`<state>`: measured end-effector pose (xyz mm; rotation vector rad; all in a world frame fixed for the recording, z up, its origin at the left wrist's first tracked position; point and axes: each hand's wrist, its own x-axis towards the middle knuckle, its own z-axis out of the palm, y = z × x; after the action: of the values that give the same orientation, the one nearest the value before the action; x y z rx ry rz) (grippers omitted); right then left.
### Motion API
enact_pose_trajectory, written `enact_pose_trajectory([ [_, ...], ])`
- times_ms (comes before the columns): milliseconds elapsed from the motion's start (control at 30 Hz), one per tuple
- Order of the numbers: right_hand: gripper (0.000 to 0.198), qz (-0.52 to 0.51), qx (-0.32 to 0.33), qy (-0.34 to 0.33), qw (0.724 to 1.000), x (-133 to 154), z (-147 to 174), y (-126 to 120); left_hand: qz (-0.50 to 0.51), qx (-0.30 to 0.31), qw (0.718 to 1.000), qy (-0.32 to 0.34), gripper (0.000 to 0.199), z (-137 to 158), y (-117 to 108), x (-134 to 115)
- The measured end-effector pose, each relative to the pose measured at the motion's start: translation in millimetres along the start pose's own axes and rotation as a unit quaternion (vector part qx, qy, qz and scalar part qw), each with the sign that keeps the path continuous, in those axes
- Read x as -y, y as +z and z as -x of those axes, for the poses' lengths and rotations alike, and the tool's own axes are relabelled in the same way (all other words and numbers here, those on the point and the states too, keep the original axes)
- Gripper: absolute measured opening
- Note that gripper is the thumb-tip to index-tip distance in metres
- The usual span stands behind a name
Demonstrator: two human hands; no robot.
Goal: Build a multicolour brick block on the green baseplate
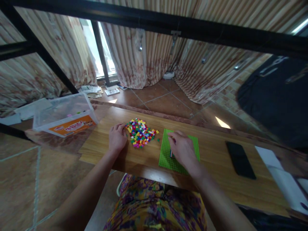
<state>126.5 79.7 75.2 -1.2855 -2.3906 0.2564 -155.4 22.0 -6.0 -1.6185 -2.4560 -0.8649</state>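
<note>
A pile of small toy bricks in many colours lies on the wooden table. My left hand rests at the pile's left edge, its fingers curled together; what is between them is too small to tell. Over the green baseplate, my right hand is closed in a pinch, with a small dark reddish brick partly showing at the fingertips. A low row of joined bricks sits on the baseplate, mostly hidden beneath that hand. One loose green brick lies between pile and baseplate.
A black phone and white paper-like items lie on the table's right side. Beyond its left end stands a clear plastic box with an orange label. A dark metal bar crosses above, before striped curtains.
</note>
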Motion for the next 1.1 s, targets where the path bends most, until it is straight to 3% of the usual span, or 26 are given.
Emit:
enact_pose_trajectory([
  [133,0.022,0.068,0.117,-0.007,0.991,5,-44,28,0.003,-0.006,1.000,0.000,0.033,0,0,0],
  [233,0.023,0.080,0.158,-0.010,0.984,5,-61,45,0.004,-0.007,1.000,0.001,0.033,1,0,0],
  [467,0.022,0.065,0.159,-0.013,0.985,2,-66,60,0.013,-0.007,1.000,0.001,0.032,1,0,1],
  [633,0.025,0.030,0.122,0.003,0.992,-3,-63,45,0.019,-0.009,1.000,0.001,0.032,2,0,2],
  [733,0.026,-0.116,0.059,0.038,0.991,-10,-49,23,0.018,-0.008,1.000,0.006,0.032,1,0,2],
  [867,0.029,-0.283,-0.017,0.126,0.951,-24,-10,-8,0.008,-0.008,1.000,0.003,0.033,0,-1,2],
  [1000,0.037,-0.328,-0.070,0.221,0.916,-39,38,-26,0.006,-0.002,1.000,0.003,0.032,-1,-2,1],
  [1100,0.038,-0.295,-0.080,0.230,0.924,-45,68,-28,-0.001,-0.006,1.000,0.005,0.032,-1,-2,1],
])
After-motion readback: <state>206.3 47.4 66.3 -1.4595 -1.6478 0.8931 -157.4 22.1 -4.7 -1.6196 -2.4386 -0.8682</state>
